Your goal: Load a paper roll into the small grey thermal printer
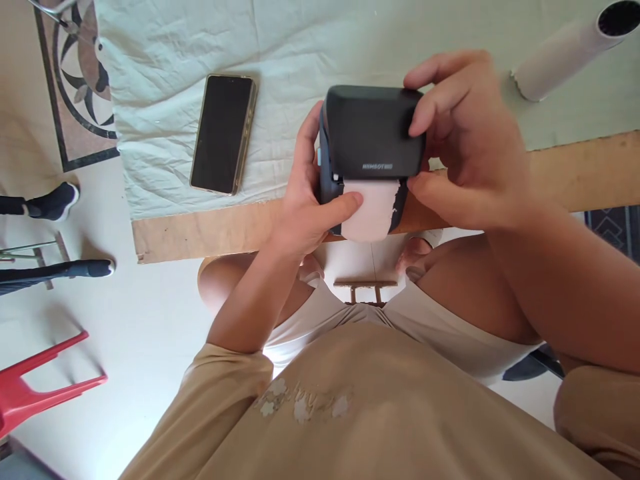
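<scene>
- Head view: the left hand (309, 203) grips the dark device (373, 152) at the worktop's (210, 233) near edge — thumb on its paper strip (367, 217).
- Right hand (477, 137) pinches the lid's (370, 120) right side.
- Strip already protrudes; lid seems down — whether latched, I cannot tell.

At one o'clock, a boxy plastic device (376, 127) is showing a black lid, pale grey lettering and a dark blue side, while its paper strip (367, 223) is looking pinkish-white. At twelve, a wrinkled fabric tablecloth (300, 40) is spreading pale green; at eleven, a rectangular phone (223, 133) is pairing black glass with a beige rim. At ten, a flat floor panel (85, 67) is mixing brown, black and cream in leafy curls. At eight, a plastic stool (15, 397) is glowing red. At six, a tan cloth shirt (380, 407) is carrying whitish floral patches.
</scene>
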`<state>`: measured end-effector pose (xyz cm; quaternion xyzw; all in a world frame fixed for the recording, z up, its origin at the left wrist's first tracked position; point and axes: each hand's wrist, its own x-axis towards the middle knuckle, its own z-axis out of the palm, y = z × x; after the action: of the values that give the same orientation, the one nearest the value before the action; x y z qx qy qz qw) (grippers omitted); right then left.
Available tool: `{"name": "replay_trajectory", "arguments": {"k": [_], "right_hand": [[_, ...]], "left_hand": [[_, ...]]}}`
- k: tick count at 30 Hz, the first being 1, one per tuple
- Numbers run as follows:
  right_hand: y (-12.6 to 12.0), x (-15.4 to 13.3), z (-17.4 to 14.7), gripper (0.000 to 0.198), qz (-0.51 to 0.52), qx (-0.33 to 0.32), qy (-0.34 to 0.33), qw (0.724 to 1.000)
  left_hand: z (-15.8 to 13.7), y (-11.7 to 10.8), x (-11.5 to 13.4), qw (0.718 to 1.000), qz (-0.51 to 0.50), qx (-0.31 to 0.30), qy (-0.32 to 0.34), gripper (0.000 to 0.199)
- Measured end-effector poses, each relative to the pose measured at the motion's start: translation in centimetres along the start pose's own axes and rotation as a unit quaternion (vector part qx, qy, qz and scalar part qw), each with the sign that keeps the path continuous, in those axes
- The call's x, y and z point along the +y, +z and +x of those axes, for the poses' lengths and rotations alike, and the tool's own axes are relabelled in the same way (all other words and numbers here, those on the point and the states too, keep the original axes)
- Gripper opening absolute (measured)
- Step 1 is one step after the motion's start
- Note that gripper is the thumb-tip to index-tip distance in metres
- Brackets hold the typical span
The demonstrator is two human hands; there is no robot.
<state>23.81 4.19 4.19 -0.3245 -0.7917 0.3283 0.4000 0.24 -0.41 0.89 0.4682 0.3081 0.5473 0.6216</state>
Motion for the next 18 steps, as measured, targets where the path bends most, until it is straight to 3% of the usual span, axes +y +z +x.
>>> {"name": "replay_trajectory", "arguments": {"k": [4,9,13,16,18], "right_hand": [[-0.2,-0.1,-0.5,0.032,0.043,-0.002,0.014,0.999],[0.1,0.2,-0.6,0.053,0.140,-0.031,0.073,0.987],[1.0,1.6,-0.5,0.073,0.214,-0.062,0.081,0.971],[1.1,2.4,-0.4,0.078,0.222,-0.082,0.079,0.968],[1.0,2.7,-0.4,0.080,0.220,-0.092,0.079,0.968]], "left_hand": [[0.1,0.2,0.6,1.000,0.017,-0.001,0.010,0.072],[0.2,0.8,0.9,0.999,-0.025,0.012,-0.025,0.076],[0.1,1.1,0.1,1.000,0.005,0.028,0.004,0.068],[-0.1,1.5,0.2,0.998,0.017,0.062,-0.013,0.050],[-0.2,1.6,0.6,0.998,0.013,0.059,-0.016,0.048]]}}
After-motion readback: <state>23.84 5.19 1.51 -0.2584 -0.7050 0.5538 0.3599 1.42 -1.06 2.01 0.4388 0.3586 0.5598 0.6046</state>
